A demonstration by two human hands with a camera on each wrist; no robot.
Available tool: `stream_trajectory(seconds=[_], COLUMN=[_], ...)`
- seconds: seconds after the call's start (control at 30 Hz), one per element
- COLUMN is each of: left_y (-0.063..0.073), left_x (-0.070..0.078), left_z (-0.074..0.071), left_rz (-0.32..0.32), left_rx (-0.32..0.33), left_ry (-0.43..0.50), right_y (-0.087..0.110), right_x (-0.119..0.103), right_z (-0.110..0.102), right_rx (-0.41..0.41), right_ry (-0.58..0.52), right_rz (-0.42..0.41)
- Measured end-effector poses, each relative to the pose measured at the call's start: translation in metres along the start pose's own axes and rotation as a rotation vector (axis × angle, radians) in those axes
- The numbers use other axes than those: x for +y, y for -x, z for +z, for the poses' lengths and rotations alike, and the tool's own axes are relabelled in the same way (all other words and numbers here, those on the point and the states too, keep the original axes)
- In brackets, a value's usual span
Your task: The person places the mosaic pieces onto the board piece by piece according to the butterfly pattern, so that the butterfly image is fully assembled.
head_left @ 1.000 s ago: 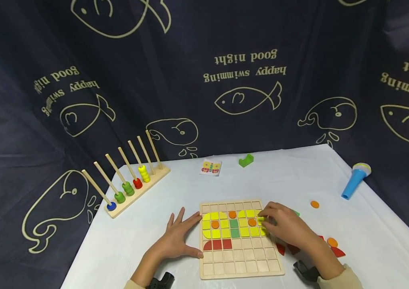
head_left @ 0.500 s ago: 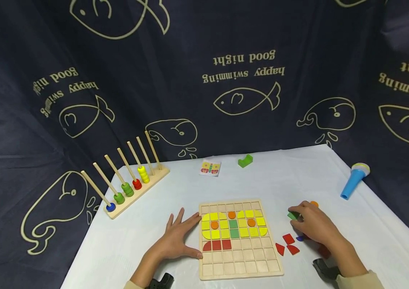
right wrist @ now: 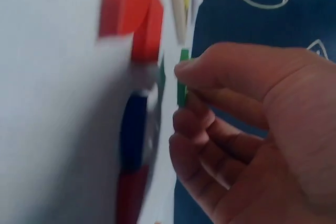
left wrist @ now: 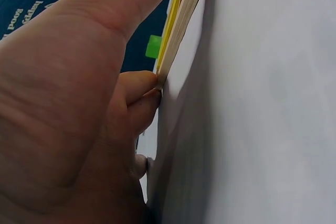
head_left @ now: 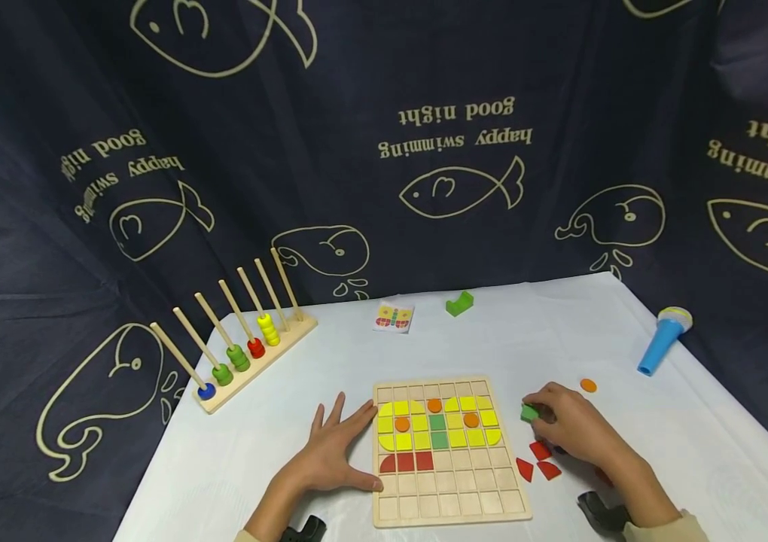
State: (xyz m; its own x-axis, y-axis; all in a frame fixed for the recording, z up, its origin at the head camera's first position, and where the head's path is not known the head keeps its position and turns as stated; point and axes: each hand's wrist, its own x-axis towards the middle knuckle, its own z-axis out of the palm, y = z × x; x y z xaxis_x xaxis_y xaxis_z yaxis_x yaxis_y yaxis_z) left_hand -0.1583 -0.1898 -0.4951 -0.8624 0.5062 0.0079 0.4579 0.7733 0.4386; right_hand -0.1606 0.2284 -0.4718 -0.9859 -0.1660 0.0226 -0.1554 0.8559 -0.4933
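Observation:
A wooden grid board (head_left: 452, 510) lies on the white table, its upper rows filled with yellow, orange and green tiles and a short row of red ones (head_left: 406, 461) at left. My left hand (head_left: 331, 455) rests against the board's left edge, fingers spread, thumb touching the lower side; the left wrist view shows fingertips at the board's wooden edge (left wrist: 181, 32). Right of the board, my right hand (head_left: 575, 423) pinches a green tile (head_left: 529, 412) between thumb and fingers. The right wrist view shows this green tile (right wrist: 183, 77) edge-on, held off the table.
Loose red tiles (head_left: 549, 470) lie below my right hand, and an orange disc (head_left: 588, 385) beyond it. A blue piece (right wrist: 134, 132) shows in the right wrist view. Farther back are a bead rack (head_left: 262, 363), a pattern card (head_left: 394, 317), a green block (head_left: 460, 303) and a toy microphone (head_left: 665, 341).
My right hand left the board's right edge, went right to the loose tiles, took a green tile and has come slightly back left with it. The left hand stays at the board.

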Motion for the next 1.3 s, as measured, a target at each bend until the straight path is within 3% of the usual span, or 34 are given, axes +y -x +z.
stream_trajectory(seconds=[0.43, 0.6, 0.9, 1.1, 1.3], left_y=[0.0, 0.0, -0.001, 0.0, -0.001], left_x=[-0.002, -0.003, -0.003, -0.003, -0.002], left_z=[0.001, 0.001, 0.001, 0.0, 0.0], left_rz=[-0.004, -0.006, 0.009, 0.01, 0.012], left_rx=[0.009, 0.005, 0.022, 0.022, 0.023], left_ry=[0.017, 0.019, 0.018, 0.017, 0.021], right_y=[0.009, 0.01, 0.011, 0.01, 0.012], right_x=[-0.063, -0.08, -0.097, -0.099, -0.094], right_z=[0.025, 0.037, 0.052, 0.056, 0.054], right_rx=[-0.069, -0.104, -0.124, -0.157, -0.126], right_ry=[-0.013, -0.042, -0.108, -0.138, -0.098], right_rz=[-0.386, -0.478, -0.536, -0.503, -0.476])
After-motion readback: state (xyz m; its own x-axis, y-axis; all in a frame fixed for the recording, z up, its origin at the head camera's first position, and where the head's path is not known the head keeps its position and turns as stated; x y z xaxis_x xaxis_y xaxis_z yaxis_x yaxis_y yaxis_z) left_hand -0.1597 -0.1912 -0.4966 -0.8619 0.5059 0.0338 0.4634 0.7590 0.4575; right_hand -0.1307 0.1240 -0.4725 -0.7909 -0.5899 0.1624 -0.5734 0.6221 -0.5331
